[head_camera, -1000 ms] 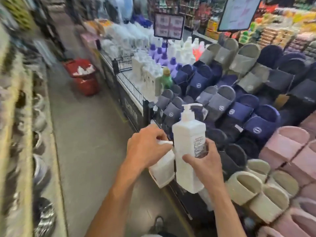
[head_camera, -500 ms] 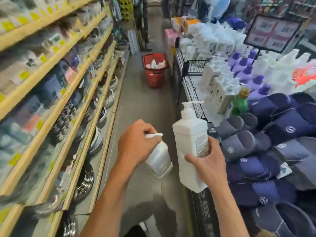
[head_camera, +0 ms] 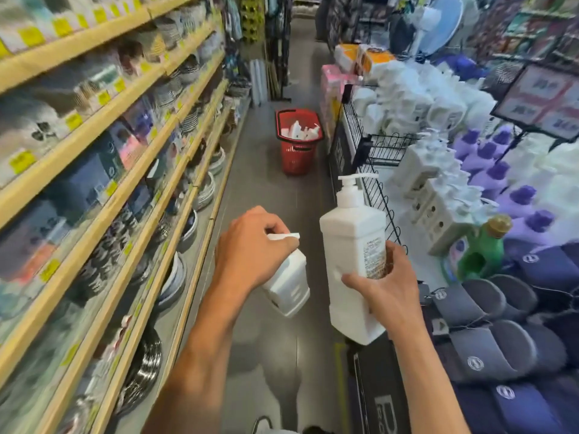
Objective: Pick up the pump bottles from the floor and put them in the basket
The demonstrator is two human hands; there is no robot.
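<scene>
Down this shop aisle's grey floor (head_camera: pixel 257 189), the red plastic basket (head_camera: pixel 296 159) stands well ahead with white bottles (head_camera: pixel 300 132) already inside. My left hand (head_camera: pixel 250 249) grips a small white pump bottle (head_camera: pixel 288 289), fingers curled round its top. My right hand (head_camera: pixel 385 289) wraps a tall white pump bottle (head_camera: pixel 351 245) (upright). Neither is in the basket yet.

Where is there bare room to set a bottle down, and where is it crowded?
Bare: aisle floor between the shelves and the red basket; a tabletop strip between the wire fence and pump bottles. Crowded: slippers, basket already holding bottles.
</scene>
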